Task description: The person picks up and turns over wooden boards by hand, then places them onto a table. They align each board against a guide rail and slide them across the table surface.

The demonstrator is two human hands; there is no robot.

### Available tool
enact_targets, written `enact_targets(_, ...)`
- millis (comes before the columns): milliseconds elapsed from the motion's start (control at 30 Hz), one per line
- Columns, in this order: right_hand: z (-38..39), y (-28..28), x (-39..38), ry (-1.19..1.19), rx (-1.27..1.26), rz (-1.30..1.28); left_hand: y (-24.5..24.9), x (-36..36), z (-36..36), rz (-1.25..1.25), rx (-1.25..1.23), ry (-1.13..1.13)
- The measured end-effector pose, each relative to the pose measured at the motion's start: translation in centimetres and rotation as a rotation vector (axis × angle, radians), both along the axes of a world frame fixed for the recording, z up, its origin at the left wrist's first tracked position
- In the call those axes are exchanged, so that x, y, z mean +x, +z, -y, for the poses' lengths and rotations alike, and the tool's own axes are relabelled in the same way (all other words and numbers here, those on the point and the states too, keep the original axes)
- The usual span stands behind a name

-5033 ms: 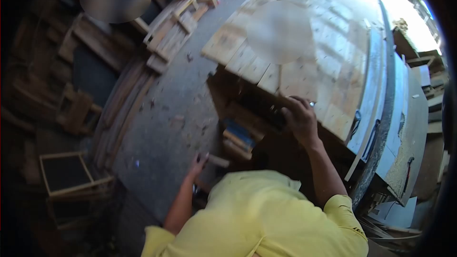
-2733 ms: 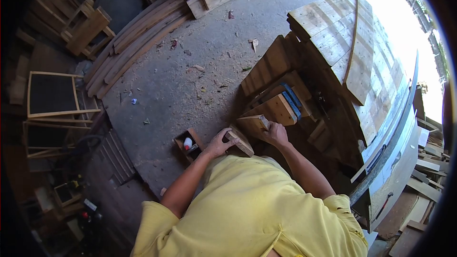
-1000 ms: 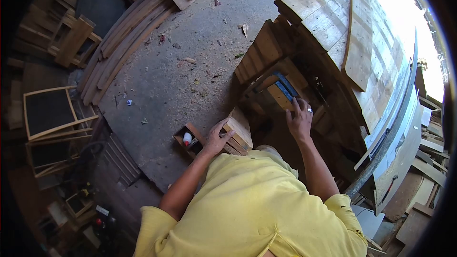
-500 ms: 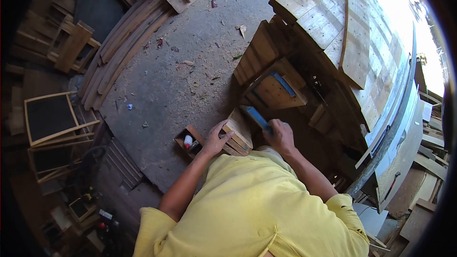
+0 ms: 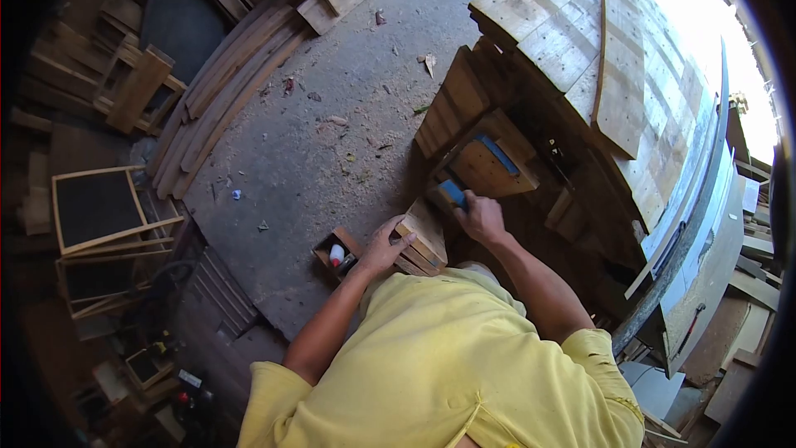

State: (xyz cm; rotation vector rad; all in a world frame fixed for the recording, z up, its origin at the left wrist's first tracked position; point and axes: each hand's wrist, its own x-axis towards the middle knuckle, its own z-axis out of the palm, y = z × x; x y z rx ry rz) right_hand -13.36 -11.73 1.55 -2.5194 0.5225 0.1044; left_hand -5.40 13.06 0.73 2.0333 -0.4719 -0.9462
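My left hand (image 5: pixel 386 246) presses against the side of a small stack of wooden blocks (image 5: pixel 423 236) held just in front of my chest. My right hand (image 5: pixel 481 216) grips a wood piece with a blue edge (image 5: pixel 452 192) and sets it against the top of that stack. Beyond it, more wood pieces, one with a blue strip (image 5: pixel 498 154), lie on a shelf under the plank-topped workbench (image 5: pixel 580 41). My yellow shirt fills the lower part of the view.
A small wooden box with a white, red-capped bottle (image 5: pixel 337 255) stands on the concrete floor beside my left hand. Curved planks (image 5: pixel 232 83) and framed panels (image 5: pixel 104 207) lie to the left. Scrap wood is piled at the far right.
My right hand pulled the blue-edged piece off the shelf and brought it down onto the stack held by my left hand. The left hand stayed on the stack.
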Motion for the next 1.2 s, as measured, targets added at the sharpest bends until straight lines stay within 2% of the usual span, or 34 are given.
enact_targets(67,2.2,1.2,-0.3,-0.085,0.016,0.024,-0.1,0.5,-0.1,-0.034,0.019,-0.027)
enact_targets(167,4.7,7.0,-1.0,-0.274,0.198,0.171,-1.9,1.4,-0.2,0.047,-0.006,-0.014)
enact_targets(200,6.0,6.4,-1.9,-0.296,0.236,0.291,-2.1,2.0,0.0,0.052,-0.015,0.047)
enact_targets(233,6.3,9.0,-2.3,-0.344,0.333,0.291,-2.2,2.7,0.3,0.059,-0.025,0.111)
enact_targets(300,7.1,11.5,-3.5,-0.402,0.496,0.457,-1.3,4.1,1.0,0.015,-0.031,0.179)
enact_targets(367,7.9,14.3,-5.1,-0.531,0.667,0.471,-1.3,5.1,1.4,-0.023,-0.032,0.249)
enact_targets(400,8.0,14.7,-5.7,-0.52,0.676,0.476,-1.7,5.5,1.9,-0.16,-0.127,0.423)
enact_targets(433,8.2,15.0,-6.1,-0.611,0.8,0.571,-2.0,6.0,2.5,-0.294,-0.226,0.593)
enact_targets(467,8.3,15.1,-6.6,-0.704,0.928,0.664,-1.1,6.7,3.1,-0.28,-0.225,0.6)
enact_targets(533,8.2,15.0,-7.1,-0.777,1.036,0.661,2.6,8.3,4.2,-0.836,-0.512,1.027)
enact_targets(567,8.0,14.7,-7.3,-0.859,1.134,0.648,4.6,9.4,4.4,-0.813,-0.513,1.032)
enact_targets(633,8.0,12.0,-7.8,-0.885,1.243,0.649,7.8,11.1,4.4,-0.844,-1.083,0.825)
enact_targets(667,8.0,10.5,-8.0,-0.919,1.328,0.64,8.3,11.6,4.2,-0.823,-1.086,0.823)
enact_targets(733,7.9,8.4,-8.4,-0.852,1.439,0.618,9.1,12.1,3.9,-0.584,-0.94,0.871)
enact_targets(800,7.9,6.2,-9.3,-0.814,1.517,0.57,11.2,11.2,3.6,-0.546,-0.942,0.886)
enact_targets(933,8.5,2.4,-10.4,-0.72,1.533,0.478,13.7,10.6,2.9,-0.406,-0.885,0.913)
enact_targets(1067,8.1,1.1,-11.2,-0.521,1.48,0.487,14.7,10.9,1.7,-0.503,-0.987,0.936)
enact_targets(1133,7.2,3.2,-10.7,-0.328,1.071,0.339,15.1,11.9,1.4,-0.58,-1.244,0.931)
enact_targets(1200,5.0,5.5,-9.4,-0.35,1.058,0.386,15.2,13.0,1.3,-0.557,-1.284,0.996)
